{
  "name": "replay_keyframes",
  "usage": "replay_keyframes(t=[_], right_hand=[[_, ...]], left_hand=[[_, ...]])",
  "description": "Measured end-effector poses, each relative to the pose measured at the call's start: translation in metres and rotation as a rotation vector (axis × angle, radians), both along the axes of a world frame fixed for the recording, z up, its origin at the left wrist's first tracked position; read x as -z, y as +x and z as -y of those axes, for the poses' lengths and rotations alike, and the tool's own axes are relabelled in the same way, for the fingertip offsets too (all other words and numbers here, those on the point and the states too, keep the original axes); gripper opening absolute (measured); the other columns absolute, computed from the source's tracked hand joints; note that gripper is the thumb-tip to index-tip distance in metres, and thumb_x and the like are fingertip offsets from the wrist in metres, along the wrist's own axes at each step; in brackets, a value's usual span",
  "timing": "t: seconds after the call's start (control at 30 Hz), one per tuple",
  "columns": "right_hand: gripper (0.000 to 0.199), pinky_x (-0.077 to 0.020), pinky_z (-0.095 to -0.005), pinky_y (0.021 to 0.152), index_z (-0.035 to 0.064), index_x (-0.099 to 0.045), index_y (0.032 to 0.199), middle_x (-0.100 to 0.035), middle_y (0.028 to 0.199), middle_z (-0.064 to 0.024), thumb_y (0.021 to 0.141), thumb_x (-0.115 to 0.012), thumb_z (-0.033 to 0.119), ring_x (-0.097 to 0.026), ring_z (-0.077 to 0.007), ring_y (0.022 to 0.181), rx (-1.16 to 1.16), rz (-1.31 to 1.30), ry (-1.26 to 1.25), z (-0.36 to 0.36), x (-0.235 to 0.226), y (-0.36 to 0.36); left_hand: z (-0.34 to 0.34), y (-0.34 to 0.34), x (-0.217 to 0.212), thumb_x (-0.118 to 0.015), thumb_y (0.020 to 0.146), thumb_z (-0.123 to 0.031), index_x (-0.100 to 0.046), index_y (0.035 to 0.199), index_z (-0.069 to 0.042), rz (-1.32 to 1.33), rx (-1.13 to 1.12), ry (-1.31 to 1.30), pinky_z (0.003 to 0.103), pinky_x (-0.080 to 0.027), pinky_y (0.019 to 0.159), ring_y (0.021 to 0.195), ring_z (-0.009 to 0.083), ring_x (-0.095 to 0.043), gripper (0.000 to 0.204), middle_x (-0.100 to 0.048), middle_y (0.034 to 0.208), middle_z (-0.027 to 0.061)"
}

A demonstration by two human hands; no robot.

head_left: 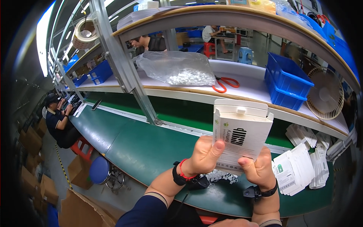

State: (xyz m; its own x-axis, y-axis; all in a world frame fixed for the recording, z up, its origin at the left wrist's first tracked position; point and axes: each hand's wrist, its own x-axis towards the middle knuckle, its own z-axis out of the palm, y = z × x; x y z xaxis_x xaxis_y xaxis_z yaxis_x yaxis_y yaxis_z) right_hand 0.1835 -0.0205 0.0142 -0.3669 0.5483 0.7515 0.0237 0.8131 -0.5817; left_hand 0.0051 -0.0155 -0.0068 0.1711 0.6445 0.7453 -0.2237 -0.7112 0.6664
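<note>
Both my hands hold a white carton upright above the table, its top flaps standing up and open. My left hand grips the lower left side, thumb on the front face. The lower right corner is gripped by my right hand, with its thumb also pressed on the front. Dark and green print covers the carton's face. A small white piece shows at the open top; what it belongs to I cannot tell. Below the carton, a pile of small white plastic pieces lies on the green table.
Flat white cartons lie stacked at the right. On the shelf ahead are a clear bag of white pieces, orange-handled scissors, blue bins and a fan. A co-worker sits at the far left, near a blue stool.
</note>
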Motion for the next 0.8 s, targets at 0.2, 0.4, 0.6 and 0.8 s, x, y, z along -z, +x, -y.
replay_keyframes(t=[0.2, 0.4, 0.6, 0.8], right_hand=[[0.024, -0.0478, -0.0316, 0.061, -0.0036, -0.065, 0.084, -0.066, 0.078, -0.013, 0.085, -0.066, 0.02, -0.063, -0.0241, 0.067, -0.066, 0.099, -0.055, -0.004, 0.001, 0.016], [0.051, -0.0468, -0.0275, 0.078, -0.01, -0.053, 0.116, -0.063, 0.102, -0.0121, 0.087, -0.064, 0.031, -0.058, -0.0159, 0.09, -0.036, -0.361, -0.274, 0.01, 0.009, 0.018], [0.028, -0.0477, -0.0283, 0.064, -0.0058, -0.062, 0.098, -0.064, 0.081, -0.0109, 0.086, -0.065, 0.02, -0.062, -0.0196, 0.071, 0.248, -0.243, -0.025, 0.002, 0.006, 0.006], [0.016, -0.0463, -0.0368, 0.053, -0.0006, -0.066, 0.08, -0.062, 0.068, -0.0144, 0.083, -0.064, 0.015, -0.058, -0.0329, 0.06, 0.419, 0.143, 0.172, -0.007, 0.006, -0.008]], left_hand=[[0.002, 0.004, -0.006, -0.041, 0.1, -0.02, -0.06, 0.085, 0.007, 0.056, 0.026, -0.026, 0.03, -0.047, 0.06, 0.064, 0.018, -0.059, 0.037, -0.065, 0.077, 0.0128], [-0.006, 0.007, -0.01, -0.045, 0.098, -0.019, -0.056, 0.071, 0.004, -0.228, 0.153, 0.289, 0.036, -0.046, 0.058, 0.058, 0.0333, -0.057, 0.037, -0.06, 0.069, 0.0195], [-0.003, 0.012, -0.012, -0.057, 0.09, -0.013, -0.057, 0.112, 0.005, -0.244, -0.351, 0.15, 0.036, -0.05, 0.08, 0.09, 0.0327, -0.063, 0.028, -0.063, 0.101, 0.0218], [-0.004, 0.01, -0.013, -0.071, 0.073, -0.013, -0.013, 0.144, 0.007, -0.444, -0.39, 0.291, 0.041, -0.035, 0.103, 0.126, 0.0408, -0.038, 0.094, -0.029, 0.14, 0.0287]])
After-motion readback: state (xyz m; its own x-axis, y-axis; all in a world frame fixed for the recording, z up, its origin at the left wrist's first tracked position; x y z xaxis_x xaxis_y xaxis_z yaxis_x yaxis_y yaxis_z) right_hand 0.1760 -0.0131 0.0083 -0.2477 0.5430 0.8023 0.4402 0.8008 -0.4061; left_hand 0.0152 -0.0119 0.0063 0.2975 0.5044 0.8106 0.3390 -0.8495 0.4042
